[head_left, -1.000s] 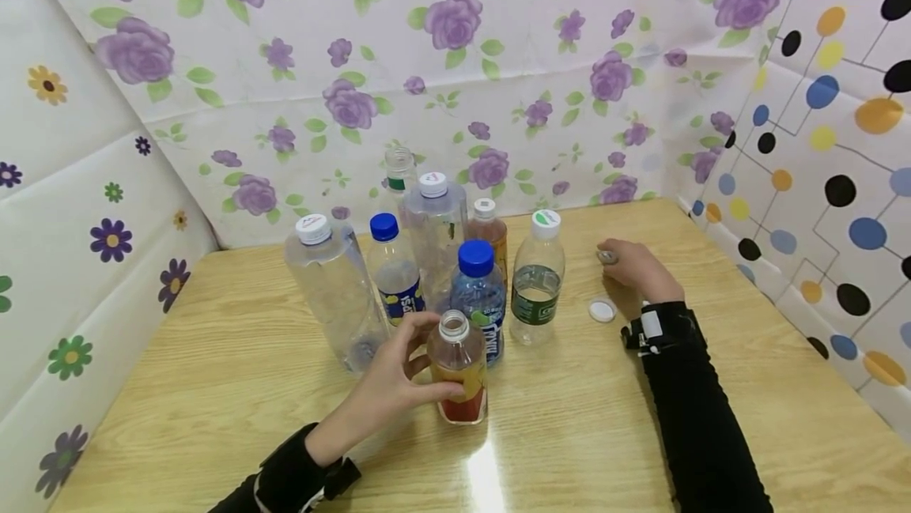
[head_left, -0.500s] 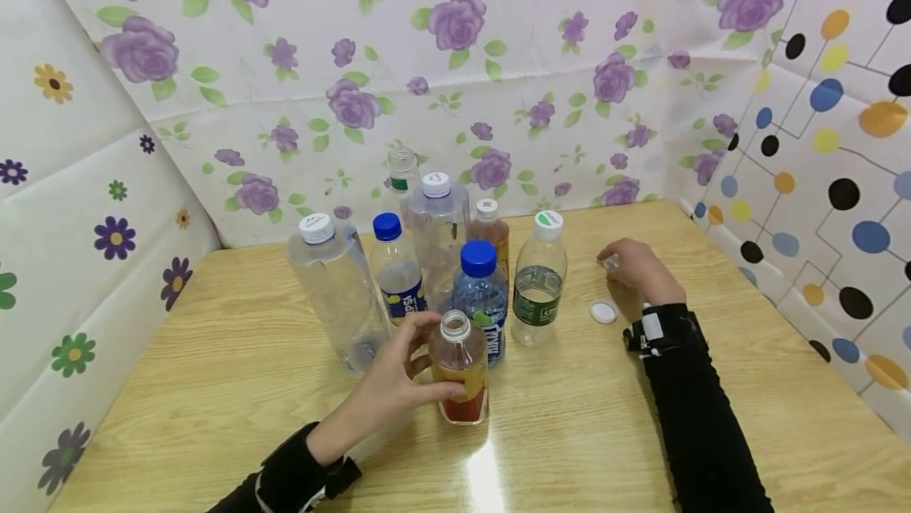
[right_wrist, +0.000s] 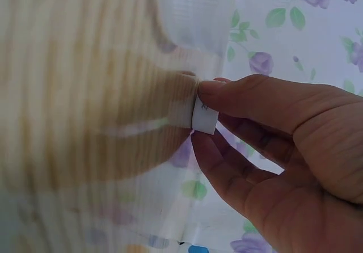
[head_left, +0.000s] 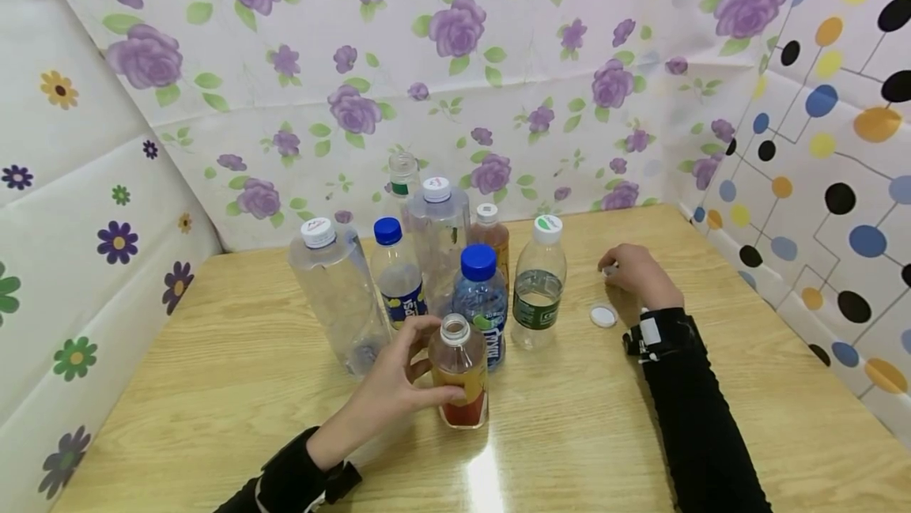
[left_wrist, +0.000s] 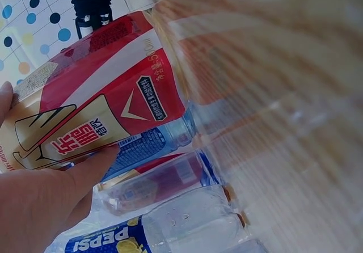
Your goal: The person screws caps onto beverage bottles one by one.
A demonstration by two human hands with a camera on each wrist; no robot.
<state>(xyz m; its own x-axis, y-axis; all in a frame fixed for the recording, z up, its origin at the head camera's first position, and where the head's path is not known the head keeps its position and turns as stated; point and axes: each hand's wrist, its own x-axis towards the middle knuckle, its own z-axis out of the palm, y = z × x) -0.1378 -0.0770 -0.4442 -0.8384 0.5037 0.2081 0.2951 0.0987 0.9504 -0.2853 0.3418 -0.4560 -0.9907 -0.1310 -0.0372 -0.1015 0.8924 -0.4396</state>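
Observation:
My left hand [head_left: 398, 375] grips an uncapped plastic bottle [head_left: 459, 363] with a red and yellow label, standing upright on the wooden table [head_left: 562, 434]. Its open neck points up in the head view. In the left wrist view, the thumb and fingers lie along the bottle's label [left_wrist: 85, 117]. Out to the right, my right hand [head_left: 638, 274] pinches a small white bottle cap [right_wrist: 205, 116] at the tabletop; the right wrist view shows it between thumb and fingertip. Another white cap [head_left: 602, 316] lies flat beside this hand.
Several bottles stand behind my left hand: a large clear one [head_left: 334, 299], a blue-capped Pepsi bottle [head_left: 398, 276], a blue-labelled bottle [head_left: 480, 299] and a green-labelled bottle [head_left: 538, 284]. An uncapped bottle [head_left: 403, 173] stands at the back. Flowered sheets [head_left: 285, 86] surround the table.
The cap in my right fingers showed a greyish side a second ago and shows white now; the fingers cover more of it. My left hand and its bottle have stayed put.

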